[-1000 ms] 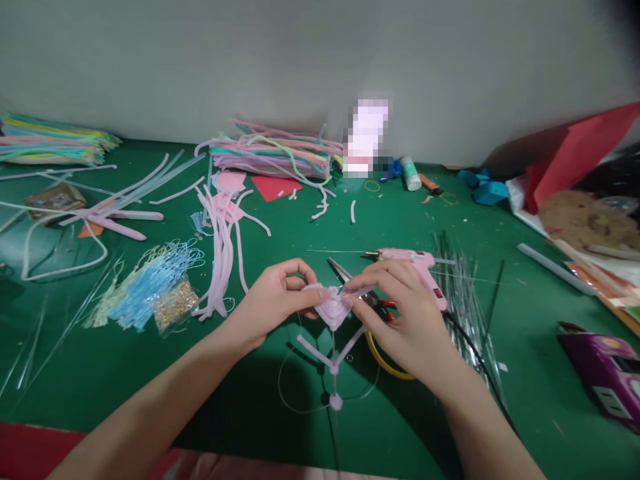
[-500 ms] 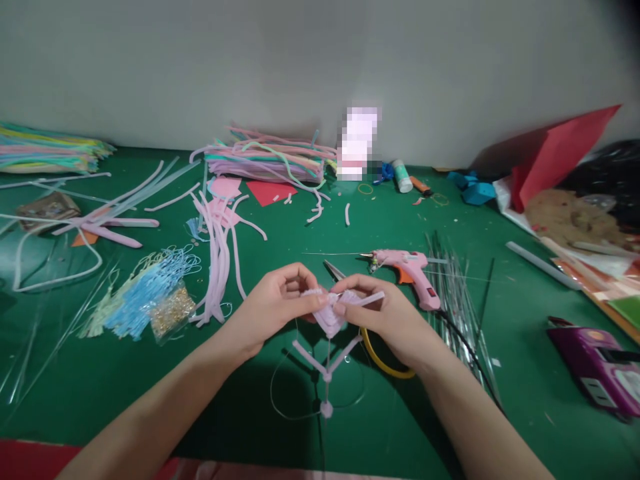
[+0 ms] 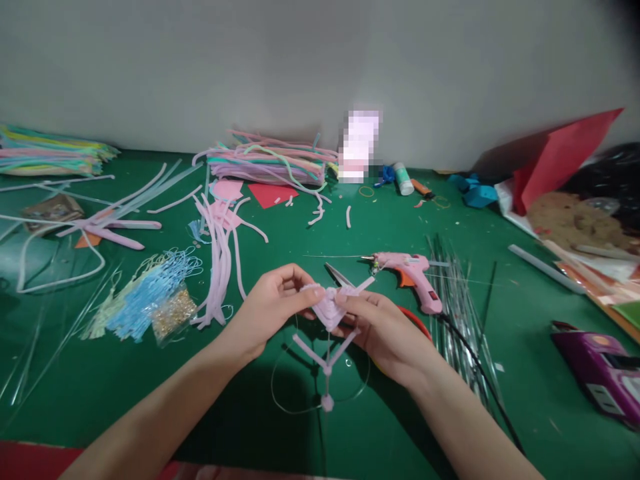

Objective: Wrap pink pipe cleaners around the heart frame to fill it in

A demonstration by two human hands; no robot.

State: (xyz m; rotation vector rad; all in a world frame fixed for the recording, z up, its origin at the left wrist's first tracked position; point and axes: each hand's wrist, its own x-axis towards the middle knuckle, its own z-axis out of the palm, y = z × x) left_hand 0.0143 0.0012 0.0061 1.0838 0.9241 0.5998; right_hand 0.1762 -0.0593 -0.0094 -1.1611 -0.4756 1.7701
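- Green table (image 3: 425, 413) fills the view; grey wall behind it at 12 o'clock.
- Red paper sheet (image 3: 560, 160) stands tilted at 2 o'clock, near the table's far right edge.
- Stack of mixed-colour pipe cleaners (image 3: 267, 163) lies against the wall at 11 o'clock; a second pile (image 3: 50, 150) sits far off at 10 o'clock.
- Loose bunch of pale pink pipe cleaners (image 3: 220, 260) runs toward you at 10 o'clock of your hands, just beside the blue tassels (image 3: 150, 290).
- Purple box (image 3: 597, 370) at 4 o'clock, well apart from your hands.
- Your left hand (image 3: 270, 310) pinches the left edge of the pink woven piece (image 3: 330, 308) between thumb and fingers.
- Your right hand (image 3: 385, 330) grips the same piece from the right, thumb on top (fingers curled under, so the hold beneath is hidden).
- Pink glue gun (image 3: 410, 270) lies on the table at 1 o'clock of your hands, nozzle pointing left, black cord trailing toward 5 o'clock.
- The woven piece is held above the table between both hands at centre; a thin stem with two pink side arms (image 3: 326, 357) hangs from it toward 6 o'clock.
- Scissors (image 3: 337, 275) show just behind the piece, tips at 12 o'clock.
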